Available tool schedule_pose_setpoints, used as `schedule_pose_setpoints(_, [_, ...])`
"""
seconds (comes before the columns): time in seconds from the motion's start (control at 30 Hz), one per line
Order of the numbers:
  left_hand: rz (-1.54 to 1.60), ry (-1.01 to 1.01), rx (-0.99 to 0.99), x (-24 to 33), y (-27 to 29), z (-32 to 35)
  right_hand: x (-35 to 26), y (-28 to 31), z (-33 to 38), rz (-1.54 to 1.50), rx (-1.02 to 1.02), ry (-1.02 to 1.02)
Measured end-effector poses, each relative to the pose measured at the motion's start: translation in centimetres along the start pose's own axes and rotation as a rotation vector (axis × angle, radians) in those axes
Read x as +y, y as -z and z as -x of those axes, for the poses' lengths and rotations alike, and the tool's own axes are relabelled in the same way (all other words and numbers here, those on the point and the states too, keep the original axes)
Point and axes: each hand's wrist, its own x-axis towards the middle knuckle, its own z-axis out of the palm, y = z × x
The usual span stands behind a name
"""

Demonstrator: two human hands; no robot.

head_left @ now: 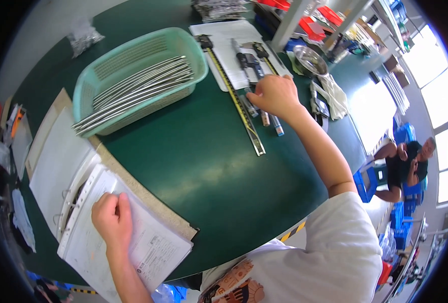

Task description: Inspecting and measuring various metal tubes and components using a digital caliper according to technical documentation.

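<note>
My left hand (112, 218) is closed loosely in a fist and rests on the printed pages (153, 247) of an open ring binder (75, 202). No object shows in it. Out over the measuring tools is my right hand (277, 96), its fingers bent and pressed together. Whatever they may hold is hidden. Under and beside that hand lie a long caliper (234, 96) with a yellow-marked beam, a dark-headed caliper (249, 61), another caliper (260, 50) and slim pen-like pieces (276, 126). White sheets (224, 33) lie beneath the tools' far ends.
A mint-green plastic basket (148, 113) holds several thin metal rods, some sticking over its near-left corner. To the right are a metal bowl (309, 60), white gloves (332, 98) and a shelf post (289, 25). Another person (410, 161) sits beyond the green table (198, 202).
</note>
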Motion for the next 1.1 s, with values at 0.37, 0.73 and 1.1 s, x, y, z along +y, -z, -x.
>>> schedule_pose_setpoints(0.37, [0.092, -0.452, 0.21, 5.1, -1.5, 0.8, -6.3, 4.1, 4.9, -0.944, 0.006, 0.393])
schedule_pose_setpoints(0.73, [0.495, -0.245, 0.247, 3.4, 0.2, 1.4, -17.2, 5.2, 7.9, -1.246, -0.166, 0.769])
schedule_pose_setpoints(1.1, [0.967, 0.01, -0.124, 3.4, 0.5, 2.0, -16.7, 4.8, 7.2, -1.369, -0.373, 0.753])
